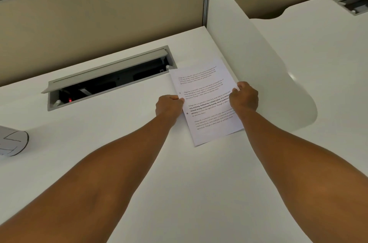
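Printed sheet (207, 101) on white desk (139, 163), pinched at left edge by left hand (169, 106), right edge by right hand (244, 96).

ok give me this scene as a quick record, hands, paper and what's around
left hand: grips the printed paper at its left edge
right hand: grips its right edge
printed paper: four text blocks, face up, over the desk
cable hatch: open, left of the paper's far end
divider: upright, right of the paper
white object: at the left frame edge, partly cut off
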A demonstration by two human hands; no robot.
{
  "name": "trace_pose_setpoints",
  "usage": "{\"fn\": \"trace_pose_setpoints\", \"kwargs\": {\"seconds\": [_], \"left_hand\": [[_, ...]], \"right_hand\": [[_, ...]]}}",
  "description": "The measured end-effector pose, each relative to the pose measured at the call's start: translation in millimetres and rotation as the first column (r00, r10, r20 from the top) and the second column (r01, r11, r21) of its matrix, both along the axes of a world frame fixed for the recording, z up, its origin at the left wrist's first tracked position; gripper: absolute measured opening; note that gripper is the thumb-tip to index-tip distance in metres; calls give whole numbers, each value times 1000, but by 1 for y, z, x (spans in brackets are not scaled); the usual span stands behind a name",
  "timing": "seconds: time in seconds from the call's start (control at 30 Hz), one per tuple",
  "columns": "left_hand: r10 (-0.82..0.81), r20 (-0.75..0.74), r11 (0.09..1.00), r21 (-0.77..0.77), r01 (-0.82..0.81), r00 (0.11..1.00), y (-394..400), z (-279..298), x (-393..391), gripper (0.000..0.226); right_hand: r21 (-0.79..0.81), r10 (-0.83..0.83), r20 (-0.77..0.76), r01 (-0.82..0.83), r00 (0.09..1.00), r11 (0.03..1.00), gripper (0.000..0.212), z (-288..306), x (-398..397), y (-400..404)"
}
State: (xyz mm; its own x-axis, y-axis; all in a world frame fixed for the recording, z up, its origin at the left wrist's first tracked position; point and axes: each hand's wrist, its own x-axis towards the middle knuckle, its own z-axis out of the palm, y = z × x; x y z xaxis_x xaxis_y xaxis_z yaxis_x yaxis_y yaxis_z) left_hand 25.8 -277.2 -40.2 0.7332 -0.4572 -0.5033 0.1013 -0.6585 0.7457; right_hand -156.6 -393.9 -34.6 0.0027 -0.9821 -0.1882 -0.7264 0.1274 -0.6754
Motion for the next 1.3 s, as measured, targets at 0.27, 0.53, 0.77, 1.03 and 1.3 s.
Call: {"fn": "trace_pose_setpoints", "kwargs": {"seconds": [0.27,0.53,0.77,1.03,1.3], "left_hand": [[-371,419,928,128,351,829,14,-11,-3,61],[-700,488,708,376,598,522,31,-20,-11,68],[-735,468,673,420,609,490,28,-25,-11,67],[-680,493,725,342,598,542,34,-17,-9,69],[-669,536,735,377,564,515,66,3,4,64]], "right_hand": [[-139,171,-125,-188,977,972,43,-13,11,19],[-11,359,-282,-377,890,926,45,-18,16,35],[58,396,-301,-397,868,916,47,-14,16,32],[21,459,-338,-481,822,877,51,-15,19,42],[-40,544,-409,-610,733,792,53,1,37,80]]}}
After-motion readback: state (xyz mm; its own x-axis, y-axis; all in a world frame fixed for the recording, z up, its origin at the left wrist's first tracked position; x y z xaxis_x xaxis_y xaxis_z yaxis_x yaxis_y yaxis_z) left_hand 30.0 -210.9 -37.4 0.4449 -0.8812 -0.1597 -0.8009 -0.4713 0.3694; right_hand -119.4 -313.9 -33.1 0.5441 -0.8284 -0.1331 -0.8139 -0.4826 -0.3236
